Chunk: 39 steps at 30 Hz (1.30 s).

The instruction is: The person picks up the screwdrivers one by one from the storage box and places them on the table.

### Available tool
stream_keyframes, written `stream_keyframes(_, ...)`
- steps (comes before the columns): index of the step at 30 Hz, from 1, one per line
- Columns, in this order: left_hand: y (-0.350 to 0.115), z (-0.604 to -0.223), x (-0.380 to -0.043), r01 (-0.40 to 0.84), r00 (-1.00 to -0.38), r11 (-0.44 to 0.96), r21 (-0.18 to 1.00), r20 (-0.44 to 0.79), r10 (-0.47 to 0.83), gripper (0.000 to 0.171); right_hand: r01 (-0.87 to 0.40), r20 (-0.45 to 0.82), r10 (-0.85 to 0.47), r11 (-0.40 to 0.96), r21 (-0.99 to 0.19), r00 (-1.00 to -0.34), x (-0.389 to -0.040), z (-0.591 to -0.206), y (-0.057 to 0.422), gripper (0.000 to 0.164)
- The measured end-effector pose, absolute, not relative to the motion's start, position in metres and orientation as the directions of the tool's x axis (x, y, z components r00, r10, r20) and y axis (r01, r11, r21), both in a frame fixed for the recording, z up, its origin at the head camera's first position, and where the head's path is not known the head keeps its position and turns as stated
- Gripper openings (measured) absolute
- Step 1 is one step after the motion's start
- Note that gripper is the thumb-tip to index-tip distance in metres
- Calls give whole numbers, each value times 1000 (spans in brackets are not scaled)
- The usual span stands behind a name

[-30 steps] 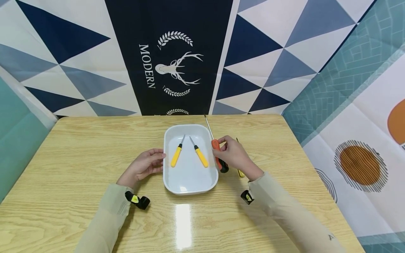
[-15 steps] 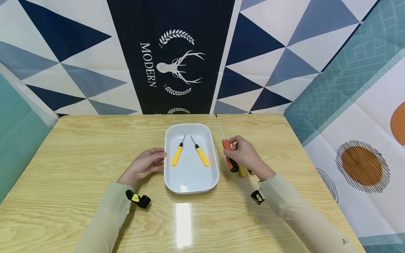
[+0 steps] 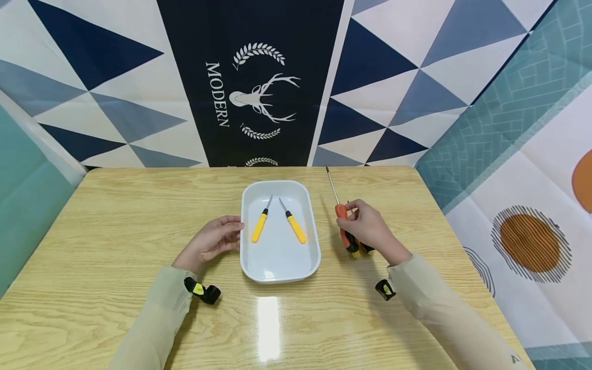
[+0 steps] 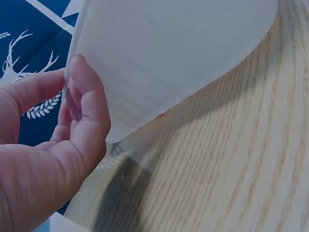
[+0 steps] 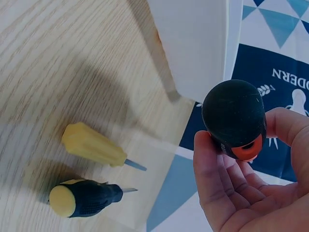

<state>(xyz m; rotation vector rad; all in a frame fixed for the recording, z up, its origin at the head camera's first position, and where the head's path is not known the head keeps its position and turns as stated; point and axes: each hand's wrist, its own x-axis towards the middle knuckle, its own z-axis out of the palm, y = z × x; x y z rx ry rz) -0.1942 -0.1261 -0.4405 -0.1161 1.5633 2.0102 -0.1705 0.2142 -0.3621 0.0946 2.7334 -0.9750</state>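
Observation:
My right hand [image 3: 370, 224] holds a screwdriver [image 3: 343, 221] with an orange and black handle, its long shaft pointing at the table's far edge. Seen from the right wrist, the handle's rounded black end [image 5: 234, 113] faces the camera, between thumb and fingers. At the left side of a white tray [image 3: 280, 262], my left hand [image 3: 214, 241] pinches the rim, thumb on the edge and fingers against the outer wall [image 4: 169, 63]. Inside the tray lie two small screwdrivers with yellow handles, one on the left [image 3: 259, 227] and one on the right [image 3: 296, 229].
On the table [image 3: 129, 231] below my right hand lie a yellow-handled screwdriver [image 5: 94, 145] and a black and yellow one [image 5: 87, 197]. In the head view my hand mostly covers them. A patterned cloth [image 3: 259, 31] hangs behind the table.
My right hand has moved to the right with the orange and black screwdriver, from beside the tray's edge to above the tools on the table. The left hand stays at the tray.

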Motion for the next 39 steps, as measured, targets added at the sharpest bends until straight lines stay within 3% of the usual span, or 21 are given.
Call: stream_keyframes(39, -127, -441, -195, -494, -823, -138, 858, -411, 393, 49, 196, -272, 35, 781, -593, -962, -170, -374, 250, 45)
